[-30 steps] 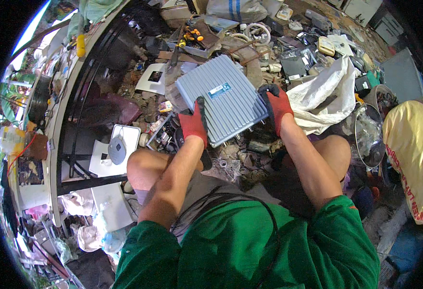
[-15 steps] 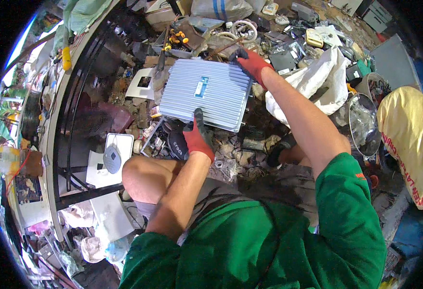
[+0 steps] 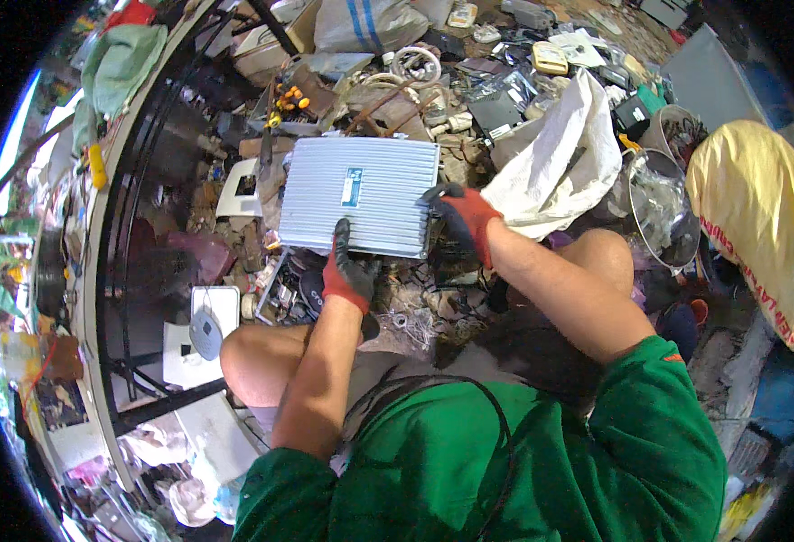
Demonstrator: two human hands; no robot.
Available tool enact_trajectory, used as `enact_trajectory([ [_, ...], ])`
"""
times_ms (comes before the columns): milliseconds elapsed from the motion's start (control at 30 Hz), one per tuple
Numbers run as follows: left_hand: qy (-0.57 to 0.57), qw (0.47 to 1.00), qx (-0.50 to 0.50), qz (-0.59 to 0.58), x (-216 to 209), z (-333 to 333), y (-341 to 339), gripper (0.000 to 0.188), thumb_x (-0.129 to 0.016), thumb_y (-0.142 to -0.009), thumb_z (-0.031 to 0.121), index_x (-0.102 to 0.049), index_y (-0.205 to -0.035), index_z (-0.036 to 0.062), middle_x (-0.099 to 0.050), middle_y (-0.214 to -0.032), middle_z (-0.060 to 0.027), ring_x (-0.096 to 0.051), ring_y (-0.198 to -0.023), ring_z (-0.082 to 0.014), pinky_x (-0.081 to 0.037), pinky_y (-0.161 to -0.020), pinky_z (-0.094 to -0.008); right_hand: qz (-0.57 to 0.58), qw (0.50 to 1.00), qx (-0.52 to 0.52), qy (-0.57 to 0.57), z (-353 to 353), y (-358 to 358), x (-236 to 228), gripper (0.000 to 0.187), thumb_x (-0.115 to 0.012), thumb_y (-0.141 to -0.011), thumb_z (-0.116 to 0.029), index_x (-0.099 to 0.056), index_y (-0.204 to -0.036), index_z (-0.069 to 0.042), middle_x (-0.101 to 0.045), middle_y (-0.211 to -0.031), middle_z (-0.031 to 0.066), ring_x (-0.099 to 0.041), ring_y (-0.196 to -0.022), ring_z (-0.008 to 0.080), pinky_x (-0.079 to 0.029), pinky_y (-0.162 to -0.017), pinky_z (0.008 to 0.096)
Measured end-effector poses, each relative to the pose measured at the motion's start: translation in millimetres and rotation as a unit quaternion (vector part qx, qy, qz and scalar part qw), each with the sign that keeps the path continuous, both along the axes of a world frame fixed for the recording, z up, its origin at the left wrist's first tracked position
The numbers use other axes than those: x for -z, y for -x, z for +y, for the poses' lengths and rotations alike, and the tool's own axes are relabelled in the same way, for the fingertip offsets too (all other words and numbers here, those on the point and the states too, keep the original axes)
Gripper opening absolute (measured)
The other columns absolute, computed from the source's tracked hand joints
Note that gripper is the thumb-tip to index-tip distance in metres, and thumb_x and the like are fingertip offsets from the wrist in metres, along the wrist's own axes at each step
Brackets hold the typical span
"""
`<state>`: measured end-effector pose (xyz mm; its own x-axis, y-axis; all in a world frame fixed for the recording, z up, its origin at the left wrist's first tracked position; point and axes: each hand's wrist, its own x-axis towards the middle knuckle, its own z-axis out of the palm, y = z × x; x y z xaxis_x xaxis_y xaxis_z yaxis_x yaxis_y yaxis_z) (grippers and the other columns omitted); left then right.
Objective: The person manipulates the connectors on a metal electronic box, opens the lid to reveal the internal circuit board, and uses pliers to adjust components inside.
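A light grey metal case with straight ridges across its top and a small blue-and-white label is held level over the scrap-strewn ground. My left hand, in a red and black glove, grips its near edge. The thumb lies on the ridges and the other fingers are mostly hidden underneath. At the case's right edge is my right hand, gloved alike, its fingers bent and the tips over the rim. How firmly they hold cannot be seen.
A white sack lies right of the case, with a bucket and a yellow sack beyond. Orange-handled tools stand at the far left. A black metal frame runs along my left. Loose electronic scrap spreads behind.
My right hand has shifted from the case's far right corner to the middle of its right edge. The case has turned slightly and come nearer. My left hand keeps its grip.
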<state>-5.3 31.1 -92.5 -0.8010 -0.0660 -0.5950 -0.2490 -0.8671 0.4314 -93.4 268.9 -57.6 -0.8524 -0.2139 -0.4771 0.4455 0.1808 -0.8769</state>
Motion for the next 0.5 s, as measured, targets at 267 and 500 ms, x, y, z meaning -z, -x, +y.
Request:
enact_trajectory([
  [267, 0.019, 0.999, 0.02, 0.022, -29.7, -0.3, 4.3, 0.048, -0.075, -0.088, 0.028, -0.058, -0.131, 0.0133, -0.062, -0.127, -0.0069, -0.057, -0.117, -0.0284, -0.049, -0.099, -0.047, 0.004, 0.982, -0.02, 0.189, -12.6, -23.6, -18.0, 0.014, -0.059, -0.096, -0.019, -0.066, -0.106, -0.011, -0.065, -0.095, 0.0025, -0.06, -0.081, 0.014, -0.052, -0.063, 0.0328],
  [500, 0.116, 0.992, -0.017, 0.054, -26.2, 8.7, -10.4, 0.052, -0.067, -0.092, 0.039, -0.055, -0.134, 0.0121, -0.058, -0.134, -0.0082, -0.054, -0.121, -0.0276, -0.046, -0.101, -0.0466, 0.081, 0.982, -0.054, 0.162, -18.4, -20.3, -7.3, 0.021, -0.054, -0.093, -0.011, -0.068, -0.108, -0.01, -0.067, -0.103, 0.003, -0.059, -0.089, 0.0133, -0.05, -0.078, 0.0289],
])
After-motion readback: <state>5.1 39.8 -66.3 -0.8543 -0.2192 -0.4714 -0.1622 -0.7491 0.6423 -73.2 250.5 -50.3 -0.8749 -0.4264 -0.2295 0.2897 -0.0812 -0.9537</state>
